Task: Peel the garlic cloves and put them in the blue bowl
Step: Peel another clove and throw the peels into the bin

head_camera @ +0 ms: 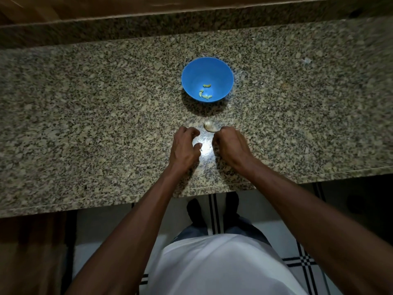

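Observation:
A blue bowl (pixel 207 67) stands on the granite counter with three peeled garlic cloves (pixel 205 93) in its bottom. Just in front of it lies an unpeeled garlic clove (pixel 209 126) in its pale skin. My left hand (pixel 186 145) rests on the counter to the clove's near left, fingers loosely curled, and holds nothing. My right hand (pixel 230 143) is to the clove's near right with its fingers curled under. Its fingertips reach the clove's right end, and whether they pinch the skin is hidden.
The speckled granite counter (pixel 85 113) runs left to right, its front edge just below my wrists. A raised granite ledge and wood (pixel 191 9) lie behind the bowl. Tiled floor and my feet show under the counter edge.

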A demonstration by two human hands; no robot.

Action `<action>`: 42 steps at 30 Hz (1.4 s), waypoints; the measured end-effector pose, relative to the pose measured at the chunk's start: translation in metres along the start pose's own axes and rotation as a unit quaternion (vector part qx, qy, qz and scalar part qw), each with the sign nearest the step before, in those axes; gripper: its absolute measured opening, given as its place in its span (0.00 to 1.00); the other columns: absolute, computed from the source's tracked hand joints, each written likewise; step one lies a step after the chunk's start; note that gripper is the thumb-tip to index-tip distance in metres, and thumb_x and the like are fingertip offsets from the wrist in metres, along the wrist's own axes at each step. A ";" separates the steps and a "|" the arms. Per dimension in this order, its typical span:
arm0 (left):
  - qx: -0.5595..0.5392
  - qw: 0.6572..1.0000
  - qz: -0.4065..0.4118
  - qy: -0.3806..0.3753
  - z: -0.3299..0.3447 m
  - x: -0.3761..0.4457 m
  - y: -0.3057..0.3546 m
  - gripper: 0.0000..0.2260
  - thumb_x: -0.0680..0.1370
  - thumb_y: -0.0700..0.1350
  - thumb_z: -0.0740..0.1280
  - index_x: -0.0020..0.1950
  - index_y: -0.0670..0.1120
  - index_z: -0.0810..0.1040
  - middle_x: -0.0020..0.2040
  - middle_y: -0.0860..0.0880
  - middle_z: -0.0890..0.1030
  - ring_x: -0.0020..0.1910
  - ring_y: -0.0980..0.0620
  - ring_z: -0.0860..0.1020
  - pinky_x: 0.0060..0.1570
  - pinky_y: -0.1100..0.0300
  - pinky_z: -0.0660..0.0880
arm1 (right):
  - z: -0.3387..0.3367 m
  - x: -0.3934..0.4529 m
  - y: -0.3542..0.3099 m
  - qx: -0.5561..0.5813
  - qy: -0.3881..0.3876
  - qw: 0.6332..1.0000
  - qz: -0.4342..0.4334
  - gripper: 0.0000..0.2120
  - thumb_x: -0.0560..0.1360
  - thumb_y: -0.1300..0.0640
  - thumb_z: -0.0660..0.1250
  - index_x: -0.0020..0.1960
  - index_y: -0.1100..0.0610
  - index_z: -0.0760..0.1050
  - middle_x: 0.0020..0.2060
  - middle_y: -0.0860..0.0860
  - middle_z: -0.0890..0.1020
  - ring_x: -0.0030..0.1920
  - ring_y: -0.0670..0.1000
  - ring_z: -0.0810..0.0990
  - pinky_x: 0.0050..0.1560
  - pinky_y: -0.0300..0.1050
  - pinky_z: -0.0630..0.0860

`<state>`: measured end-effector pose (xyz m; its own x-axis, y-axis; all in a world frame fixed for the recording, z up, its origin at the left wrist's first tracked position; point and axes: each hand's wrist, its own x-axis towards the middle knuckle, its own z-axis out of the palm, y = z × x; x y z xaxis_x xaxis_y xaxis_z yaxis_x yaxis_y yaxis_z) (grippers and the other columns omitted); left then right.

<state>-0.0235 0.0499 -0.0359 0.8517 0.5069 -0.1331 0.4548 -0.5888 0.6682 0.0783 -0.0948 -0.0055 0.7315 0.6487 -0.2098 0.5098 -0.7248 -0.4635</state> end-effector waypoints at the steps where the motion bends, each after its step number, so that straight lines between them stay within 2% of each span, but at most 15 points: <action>1: -0.002 1.000 0.002 0.001 0.000 0.000 -0.001 0.16 0.76 0.42 0.74 0.63 0.44 0.80 0.54 0.51 0.71 0.57 0.45 0.76 0.53 0.55 0.73 | -0.002 0.001 -0.001 0.003 -0.005 1.000 0.000 0.09 0.74 0.61 0.62 0.39 0.57 0.81 0.33 0.46 0.78 0.31 0.47 0.74 0.35 0.41 0.68; 3: -0.004 1.000 0.009 0.002 -0.002 0.000 -0.002 0.16 0.75 0.42 0.74 0.62 0.44 0.80 0.53 0.52 0.71 0.54 0.48 0.75 0.51 0.55 0.72 | -0.006 0.003 -0.006 0.000 -0.029 1.000 0.007 0.10 0.74 0.63 0.62 0.37 0.57 0.78 0.32 0.46 0.77 0.30 0.47 0.73 0.37 0.41 0.68; 6: -0.012 1.000 0.014 0.001 -0.002 0.001 -0.003 0.16 0.75 0.42 0.74 0.61 0.44 0.79 0.53 0.51 0.72 0.52 0.51 0.73 0.50 0.57 0.70 | -0.016 0.007 -0.017 -0.006 -0.030 1.000 0.004 0.18 0.77 0.63 0.61 0.29 0.53 0.68 0.25 0.46 0.71 0.26 0.44 0.70 0.29 0.41 0.60; 13: -0.021 1.000 0.001 0.001 -0.001 0.002 -0.003 0.15 0.74 0.42 0.75 0.60 0.45 0.79 0.52 0.51 0.72 0.50 0.52 0.72 0.48 0.59 0.67 | -0.020 0.004 -0.025 -0.121 -0.033 0.988 -0.088 0.23 0.79 0.67 0.65 0.34 0.53 0.56 0.32 0.51 0.64 0.34 0.55 0.68 0.34 0.47 0.61; 17: -0.020 1.000 -0.008 0.009 0.000 0.004 -0.002 0.14 0.73 0.41 0.76 0.58 0.45 0.80 0.49 0.50 0.75 0.48 0.50 0.74 0.45 0.56 0.70 | -0.015 0.007 -0.027 -0.175 -0.051 0.977 -0.108 0.02 0.81 0.66 0.64 0.50 0.61 0.73 0.44 0.59 0.73 0.45 0.60 0.76 0.42 0.50 0.63; 20: -0.024 1.000 -0.014 0.010 -0.001 0.006 -0.001 0.14 0.72 0.40 0.76 0.55 0.46 0.80 0.44 0.50 0.77 0.44 0.50 0.76 0.40 0.55 0.73 | -0.017 0.008 -0.035 -0.217 -0.075 0.966 -0.120 0.07 0.82 0.66 0.62 0.59 0.65 0.75 0.54 0.63 0.79 0.54 0.64 0.79 0.45 0.50 0.64; 22: -0.028 0.999 -0.015 0.009 -0.003 0.007 -0.001 0.14 0.71 0.39 0.77 0.55 0.45 0.80 0.43 0.50 0.77 0.42 0.51 0.76 0.38 0.57 0.72 | -0.017 0.007 -0.032 -0.179 -0.062 0.974 -0.123 0.02 0.80 0.67 0.65 0.50 0.62 0.73 0.48 0.62 0.79 0.48 0.62 0.79 0.42 0.51 0.64; 24: -0.038 0.999 -0.012 0.003 -0.003 0.007 -0.002 0.13 0.71 0.39 0.77 0.54 0.44 0.80 0.42 0.50 0.78 0.40 0.54 0.76 0.37 0.58 0.71 | -0.012 0.010 -0.019 -0.109 -0.029 0.990 -0.081 0.13 0.76 0.68 0.69 0.37 0.60 0.67 0.36 0.55 0.76 0.35 0.56 0.76 0.34 0.48 0.66; 26: -0.078 0.996 -0.033 -0.001 -0.003 0.006 0.000 0.11 0.72 0.37 0.76 0.53 0.44 0.82 0.41 0.51 0.80 0.37 0.57 0.77 0.37 0.59 0.75 | -0.016 0.013 -0.007 0.032 -0.028 0.999 0.011 0.11 0.74 0.69 0.71 0.34 0.62 0.77 0.30 0.51 0.80 0.29 0.50 0.78 0.30 0.48 0.77; 27: -0.113 0.992 -0.054 -0.003 -0.004 0.005 0.002 0.10 0.73 0.35 0.75 0.53 0.45 0.83 0.41 0.50 0.82 0.37 0.57 0.79 0.38 0.58 0.79 | -0.019 0.012 -0.002 0.123 -0.028 0.991 0.053 0.07 0.75 0.69 0.73 0.38 0.62 0.83 0.32 0.52 0.83 0.30 0.49 0.82 0.32 0.47 0.81; 28: -0.151 0.986 -0.070 -0.002 -0.005 0.003 0.005 0.10 0.75 0.34 0.73 0.53 0.45 0.84 0.41 0.50 0.84 0.37 0.55 0.82 0.39 0.57 0.82 | -0.021 0.009 0.002 0.227 -0.026 0.969 0.098 0.03 0.76 0.68 0.74 0.45 0.64 0.86 0.35 0.54 0.86 0.32 0.48 0.85 0.34 0.45 0.83; 30: -0.229 0.970 -0.080 -0.010 -0.009 -0.002 0.013 0.10 0.77 0.34 0.73 0.55 0.45 0.85 0.45 0.48 0.86 0.42 0.53 0.86 0.43 0.56 0.85 | -0.023 -0.001 0.004 0.415 -0.037 0.893 0.169 0.06 0.78 0.69 0.73 0.55 0.69 0.84 0.41 0.61 0.87 0.38 0.51 0.87 0.41 0.44 0.86; 32: -0.285 0.956 -0.071 -0.026 -0.012 -0.007 0.023 0.10 0.77 0.35 0.75 0.57 0.44 0.86 0.48 0.46 0.87 0.47 0.51 0.87 0.47 0.55 0.85 | -0.022 -0.009 0.006 0.509 -0.063 0.839 0.181 0.09 0.79 0.70 0.72 0.58 0.70 0.83 0.45 0.63 0.87 0.42 0.55 0.87 0.45 0.47 0.86; 36: -0.309 0.949 -0.057 -0.032 -0.015 -0.010 0.030 0.08 0.76 0.38 0.77 0.54 0.44 0.88 0.49 0.49 0.88 0.49 0.53 0.87 0.52 0.57 0.84 | -0.025 -0.015 0.003 0.534 -0.075 0.826 0.165 0.08 0.78 0.69 0.73 0.56 0.69 0.84 0.43 0.61 0.88 0.42 0.54 0.87 0.43 0.42 0.85; 42: -0.305 0.951 -0.047 -0.012 -0.017 -0.015 0.033 0.07 0.76 0.41 0.78 0.53 0.43 0.89 0.47 0.49 0.89 0.47 0.54 0.87 0.51 0.58 0.83 | -0.030 -0.012 0.004 0.427 -0.050 0.896 0.112 0.08 0.77 0.62 0.76 0.53 0.66 0.86 0.39 0.58 0.88 0.41 0.59 0.89 0.45 0.50 0.87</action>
<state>-0.0258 0.0332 0.0009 0.8241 0.5199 -0.2248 0.3000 -0.0639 0.9518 0.0851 -0.1122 0.0209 0.7063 0.5576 -0.4361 -0.2083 -0.4251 -0.8809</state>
